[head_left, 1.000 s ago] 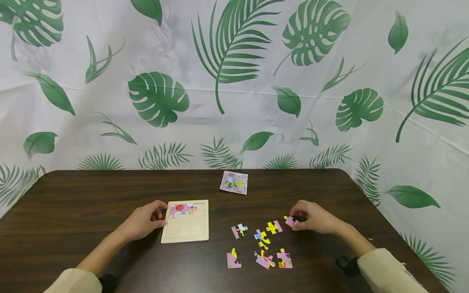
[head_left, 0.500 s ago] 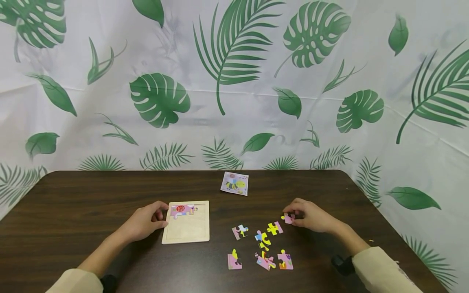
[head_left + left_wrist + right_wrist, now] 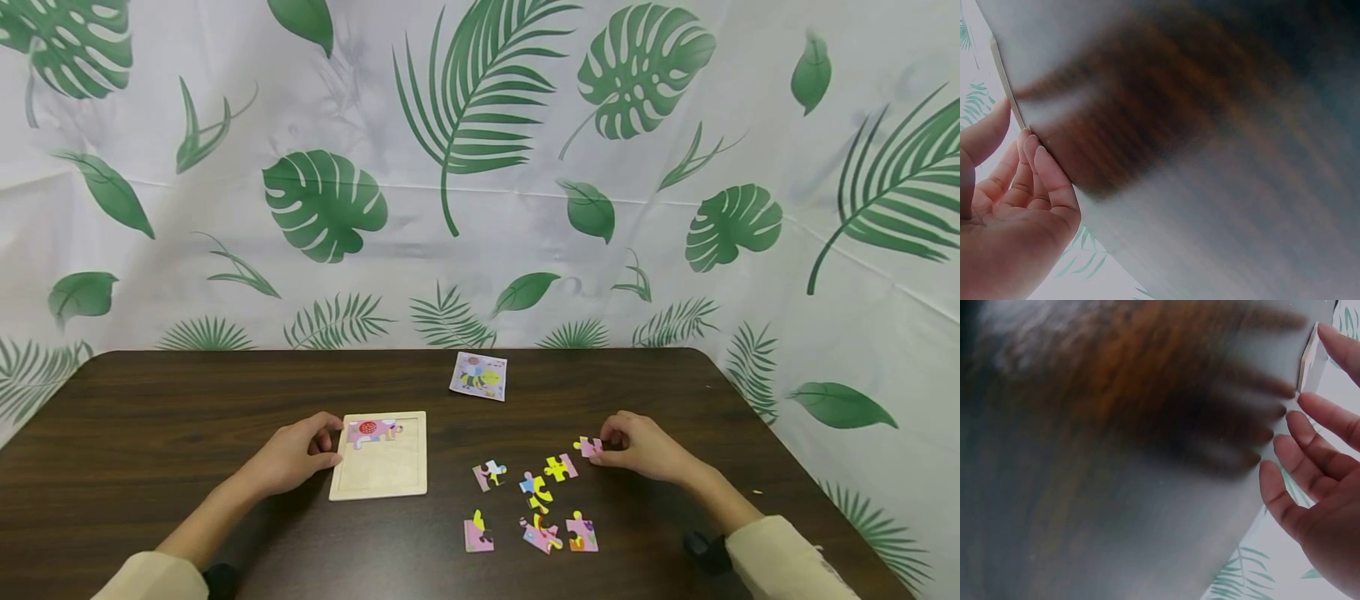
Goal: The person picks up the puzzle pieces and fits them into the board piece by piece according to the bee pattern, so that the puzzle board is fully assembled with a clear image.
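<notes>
A: where's that knobbly pink piece [image 3: 589, 447]?

B: right half of the table, pinched in the right hand [image 3: 643, 450]. More interlocking jigsaw bits [image 3: 540, 490] lie nearby.

A: left hand [image 3: 291, 454]?

B: gripping the left edge of the square pale-wood tray [image 3: 378, 477]. Farther back, bee card [image 3: 478, 377], small print unreadable. Dark woodgrain tabletop [image 3: 225, 383], creased leafy cloth [image 3: 510, 246] behind.

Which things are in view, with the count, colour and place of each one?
Woodgrain table: one, dark brown, foreground.
Leaf-printed cloth backdrop: one, white and green, behind.
Bee picture card: one, multicoloured, table's far middle.
Square wooden puzzle tray: one, pale, left of centre.
Fitted jigsaw pieces: apparently two, mainly pink, tray's far-left corner.
Loose jigsaw pieces: seven, pink, yellow, blue, right of tray.
Sleeves: two, cream, forearms.
Left hand: one, bare, touching tray's left edge.
Right hand: one, bare, pinching one loose piece.
</notes>
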`<state>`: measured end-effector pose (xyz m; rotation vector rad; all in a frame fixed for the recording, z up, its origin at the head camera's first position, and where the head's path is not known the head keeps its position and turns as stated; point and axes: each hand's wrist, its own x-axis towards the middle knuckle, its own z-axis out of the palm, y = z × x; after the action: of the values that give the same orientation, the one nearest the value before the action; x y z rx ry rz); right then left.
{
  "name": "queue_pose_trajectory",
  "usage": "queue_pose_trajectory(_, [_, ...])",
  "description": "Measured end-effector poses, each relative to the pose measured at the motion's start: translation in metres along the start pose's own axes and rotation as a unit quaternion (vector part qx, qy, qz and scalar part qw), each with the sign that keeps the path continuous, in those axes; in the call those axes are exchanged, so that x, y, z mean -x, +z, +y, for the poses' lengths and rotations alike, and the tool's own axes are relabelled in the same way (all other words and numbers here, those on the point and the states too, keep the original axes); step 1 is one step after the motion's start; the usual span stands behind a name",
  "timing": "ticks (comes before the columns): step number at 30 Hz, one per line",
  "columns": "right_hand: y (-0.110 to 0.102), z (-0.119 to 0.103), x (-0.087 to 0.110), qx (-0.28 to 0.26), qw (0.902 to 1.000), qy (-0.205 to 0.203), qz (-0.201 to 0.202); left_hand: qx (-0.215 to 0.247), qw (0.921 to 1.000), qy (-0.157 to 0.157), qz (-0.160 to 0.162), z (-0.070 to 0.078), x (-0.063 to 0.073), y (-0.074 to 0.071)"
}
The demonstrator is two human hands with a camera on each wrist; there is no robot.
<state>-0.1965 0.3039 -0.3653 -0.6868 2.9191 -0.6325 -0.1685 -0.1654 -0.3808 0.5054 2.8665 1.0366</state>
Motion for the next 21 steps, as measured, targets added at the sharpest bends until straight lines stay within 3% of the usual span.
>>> queue_pose_trajectory(14, [0.0054, 0.0006, -0.0086, -0.007, 0.9986, -0.05, 0.014, 0.001, 1.0, -0.005, 0.0, 0.0012, 0.0011, -0.0007])
queue_pose_trajectory(21, [0.0075, 0.0012, -0.0081, 0.012, 0.999, -0.018, 0.038, 0.002, 0.9999, -0.016, -0.002, 0.0013, 0.0003, -0.0005])
